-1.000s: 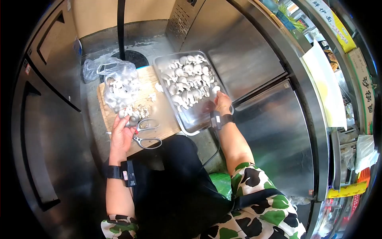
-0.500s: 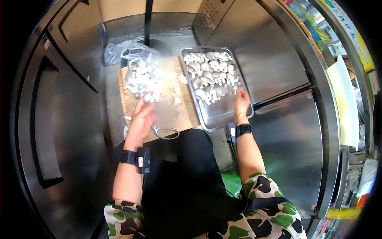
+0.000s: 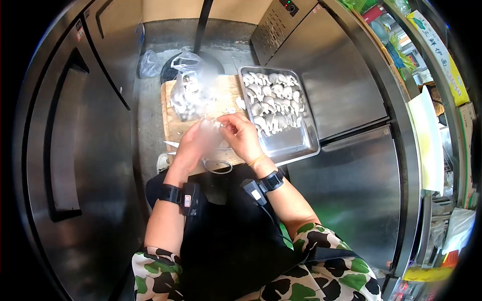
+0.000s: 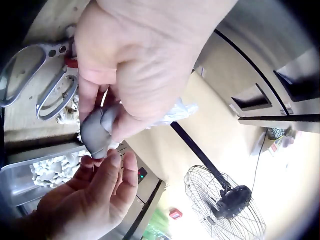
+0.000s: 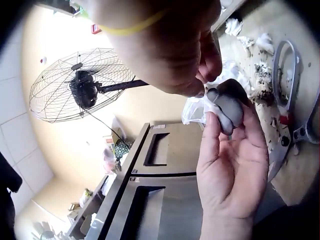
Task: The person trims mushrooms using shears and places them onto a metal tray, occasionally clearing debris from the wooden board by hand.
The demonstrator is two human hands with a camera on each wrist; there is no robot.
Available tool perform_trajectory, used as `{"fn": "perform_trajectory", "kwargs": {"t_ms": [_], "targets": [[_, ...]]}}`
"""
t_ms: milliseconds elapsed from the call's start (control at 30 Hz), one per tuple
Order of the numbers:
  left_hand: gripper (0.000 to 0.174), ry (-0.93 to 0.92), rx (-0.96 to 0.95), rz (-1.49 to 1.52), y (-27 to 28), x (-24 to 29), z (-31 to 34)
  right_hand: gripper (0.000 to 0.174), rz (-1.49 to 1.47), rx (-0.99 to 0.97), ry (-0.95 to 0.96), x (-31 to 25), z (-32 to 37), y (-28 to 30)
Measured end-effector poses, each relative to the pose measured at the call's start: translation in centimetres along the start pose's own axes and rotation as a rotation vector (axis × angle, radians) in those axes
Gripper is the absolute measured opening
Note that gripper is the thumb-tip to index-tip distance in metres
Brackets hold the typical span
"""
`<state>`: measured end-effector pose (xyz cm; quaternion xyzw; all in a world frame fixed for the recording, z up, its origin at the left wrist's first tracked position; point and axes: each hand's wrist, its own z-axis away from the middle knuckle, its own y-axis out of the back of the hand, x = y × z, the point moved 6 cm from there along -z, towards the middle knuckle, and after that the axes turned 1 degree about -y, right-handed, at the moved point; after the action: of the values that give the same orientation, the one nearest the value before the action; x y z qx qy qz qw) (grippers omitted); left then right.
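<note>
In the head view, my left hand (image 3: 188, 150) and right hand (image 3: 244, 138) meet over the wooden board (image 3: 170, 125). My left hand holds a small cluster of grey oyster mushrooms (image 5: 229, 111), its thumb against the caps in the right wrist view. The fingertips of my right hand pinch the cluster at its pale edge. A blurred patch hides much of this cluster in the head view. Scissors (image 3: 219, 167) with grey handles lie on the board below the hands. To the right, a metal tray (image 3: 288, 143) bears rows of separated oyster mushrooms (image 3: 276, 106).
A clear plastic bag (image 3: 182, 103) of mushrooms stands on the board's far left. Trimmed scraps (image 5: 264, 42) lie beside the scissors. Steel cabinets (image 3: 331, 70) rise close on the right, others on the left. A standing fan (image 4: 220, 197) shows in the wrist views.
My right hand has left the tray's near right side and come left to the cluster in my left hand. The mushroom it held a second ago is out of that hand.
</note>
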<state>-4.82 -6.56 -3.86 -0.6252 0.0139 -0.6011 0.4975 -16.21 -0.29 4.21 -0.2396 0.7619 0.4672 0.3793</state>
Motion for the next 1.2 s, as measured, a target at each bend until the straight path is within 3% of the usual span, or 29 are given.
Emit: {"fn": "perform_trajectory", "kwargs": {"t_ms": [167, 267, 367, 467, 567, 667, 1000, 1067, 1200], "targets": [[0.047, 0.014, 0.043, -0.029, 0.0, 0.2, -0.1, 0.020, 0.027, -0.094, -0.038, -0.7, 0.9, -0.9], [0.046, -0.014, 0.026, -0.001, -0.4, 0.4, -0.1, 0.020, -0.006, -0.059, -0.173, 1.2, 1.1, -1.5], [0.044, -0.009, 0.045, 0.061, -0.2, 0.4, -0.1, 0.020, -0.434, -0.044, -0.312, 3.1, 1.2, -2.1], [0.041, -0.001, 0.073, 0.051, -0.3, 0.7, 0.1, 0.020, 0.044, 0.025, -0.094, -0.3, 0.7, -0.4], [0.037, 0.014, 0.107, 0.021, -0.1, 0.5, 0.1, 0.020, 0.309, 0.022, 0.164, -3.0, 0.1, -0.4], [0.034, 0.038, 0.112, -0.018, 0.1, 0.0, -0.1, 0.021, 0.500, -0.074, 0.225, -2.8, -0.3, -0.9], [0.034, 0.142, -0.054, -0.139, -0.6, -0.4, 0.2, 0.009, 0.509, -0.370, 0.341, -1.9, -0.3, -1.3], [0.022, 0.099, -0.070, -0.250, -1.3, 0.3, 0.4, 0.010, 0.457, -0.410, 0.301, -1.1, -0.1, -1.0], [0.016, 0.232, 0.083, 0.036, -2.0, 0.0, 0.9, 0.012, 0.453, -0.437, 0.259, -0.7, 0.2, -0.8]]}}
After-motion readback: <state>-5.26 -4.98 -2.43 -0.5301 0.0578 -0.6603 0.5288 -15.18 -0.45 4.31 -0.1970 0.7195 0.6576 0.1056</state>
